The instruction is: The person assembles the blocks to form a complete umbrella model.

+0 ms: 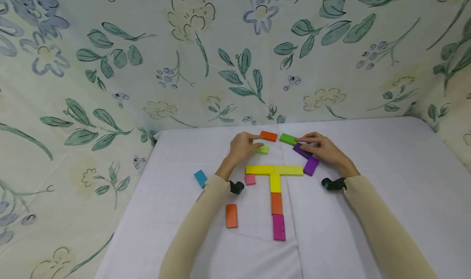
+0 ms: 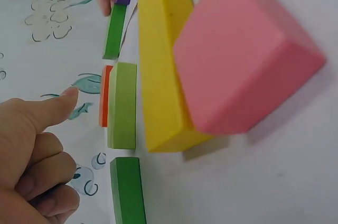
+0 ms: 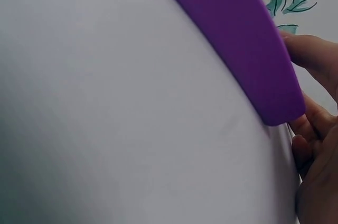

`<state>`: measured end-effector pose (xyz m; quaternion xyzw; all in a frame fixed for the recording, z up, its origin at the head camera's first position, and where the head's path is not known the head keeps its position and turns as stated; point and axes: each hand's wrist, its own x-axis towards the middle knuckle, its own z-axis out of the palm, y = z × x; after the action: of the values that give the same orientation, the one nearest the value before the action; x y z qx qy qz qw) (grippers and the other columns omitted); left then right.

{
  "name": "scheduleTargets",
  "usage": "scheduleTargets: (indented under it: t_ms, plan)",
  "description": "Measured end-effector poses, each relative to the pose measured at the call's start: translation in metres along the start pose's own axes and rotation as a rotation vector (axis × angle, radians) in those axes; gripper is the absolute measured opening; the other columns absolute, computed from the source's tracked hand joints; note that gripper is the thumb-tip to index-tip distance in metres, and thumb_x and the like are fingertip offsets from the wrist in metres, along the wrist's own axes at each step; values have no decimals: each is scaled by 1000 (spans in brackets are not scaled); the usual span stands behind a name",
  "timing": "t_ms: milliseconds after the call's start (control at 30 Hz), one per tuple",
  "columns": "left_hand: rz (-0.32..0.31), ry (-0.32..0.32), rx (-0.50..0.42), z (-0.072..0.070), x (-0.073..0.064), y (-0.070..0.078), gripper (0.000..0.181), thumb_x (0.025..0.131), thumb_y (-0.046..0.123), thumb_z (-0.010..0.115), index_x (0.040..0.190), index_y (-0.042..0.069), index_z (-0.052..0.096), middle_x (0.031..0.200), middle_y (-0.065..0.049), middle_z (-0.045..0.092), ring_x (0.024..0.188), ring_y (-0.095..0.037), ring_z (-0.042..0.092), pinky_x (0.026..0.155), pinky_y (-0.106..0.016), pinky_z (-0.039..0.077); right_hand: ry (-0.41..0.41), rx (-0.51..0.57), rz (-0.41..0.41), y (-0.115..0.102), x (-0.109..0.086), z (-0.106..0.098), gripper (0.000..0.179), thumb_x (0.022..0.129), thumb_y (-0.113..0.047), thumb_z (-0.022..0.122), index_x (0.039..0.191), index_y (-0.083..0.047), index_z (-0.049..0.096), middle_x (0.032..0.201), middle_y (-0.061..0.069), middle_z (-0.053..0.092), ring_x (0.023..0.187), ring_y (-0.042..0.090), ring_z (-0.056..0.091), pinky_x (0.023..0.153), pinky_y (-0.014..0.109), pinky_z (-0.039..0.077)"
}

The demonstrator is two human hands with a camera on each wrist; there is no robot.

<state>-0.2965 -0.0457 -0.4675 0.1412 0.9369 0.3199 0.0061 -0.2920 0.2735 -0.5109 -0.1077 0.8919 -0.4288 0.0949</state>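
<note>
Fingers narrowly parted, left hand (image 1: 241, 147) hung by the red-orange block (image 1: 269, 136) at the block T's (image 1: 275, 183) twelve o'clock, right hand (image 1: 326, 149) by the dark-purple block (image 1: 302, 152) at two; both looked light, stiff, edge-pinchable.

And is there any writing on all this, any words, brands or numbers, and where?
Dark lettering on the left sleeve: too small and blurred to read.
No other words, labels, numbers or signs are readable; I see none on the visible faces of the blocks.
</note>
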Motion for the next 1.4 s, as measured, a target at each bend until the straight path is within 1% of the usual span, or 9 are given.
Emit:
scheduleTargets:
  t_ms: [200,433,633,800,900,1033,1133,1300,1400]
  plan:
    - [8,-30,2,-3,31,-8,35,94,33,77,129,26,75,65,1,37,62,-14,37,55,-24,23,-2,18,7,-1,-2,0,49,103,-39,63,145,-14,62,154,19,41,144,44,32,120,69,23]
    - [-19,-82,47,-4,48,-16,36,95,31,76,131,29,73,68,0,39,63,-14,37,54,-24,24,-5,22,10,1,1,0,48,103,-39,64,144,-14,62,155,19,40,146,44,31,120,70,21]
    - [-51,-163,54,-5,53,-13,40,95,32,75,135,31,69,85,-2,47,78,-16,44,64,-25,30,0,24,2,0,0,2,47,103,-37,64,143,-13,63,155,19,41,146,44,32,121,69,22]
    - [-51,-214,65,-5,58,-9,38,96,29,75,134,28,70,77,-2,40,73,-16,43,63,-25,29,2,26,-6,-2,-1,2,45,104,-34,63,143,-12,63,154,20,41,146,44,31,121,69,22]
    - [-35,-204,84,-2,59,-9,37,96,26,76,133,25,72,72,-1,39,68,-16,42,60,-25,29,7,26,0,-2,-2,1,45,104,-35,63,143,-12,63,154,20,41,145,44,31,121,69,23]
    - [-23,-166,101,1,57,-9,34,95,26,77,128,22,75,76,-1,43,73,-16,45,63,-25,30,7,24,0,-2,-2,1,45,104,-36,63,143,-12,63,154,20,41,145,44,32,120,68,23]
    - [-23,-150,87,2,56,-9,31,93,26,79,124,20,78,80,0,43,76,-14,45,64,-25,30,6,30,4,-2,-2,2,44,104,-34,63,143,-12,63,154,20,41,145,44,31,121,68,22]
    - [-49,-166,33,5,55,-10,34,93,27,79,126,20,77,74,0,35,66,-13,40,61,-24,29,12,40,12,-2,-2,2,43,104,-33,63,142,-13,64,153,19,42,145,43,31,121,68,21]
    - [-57,-152,24,7,53,-11,34,93,29,80,125,19,77,77,-1,41,68,-14,42,65,-25,32,16,47,17,-2,-2,2,43,104,-33,64,142,-13,64,153,18,42,146,42,31,121,68,21]
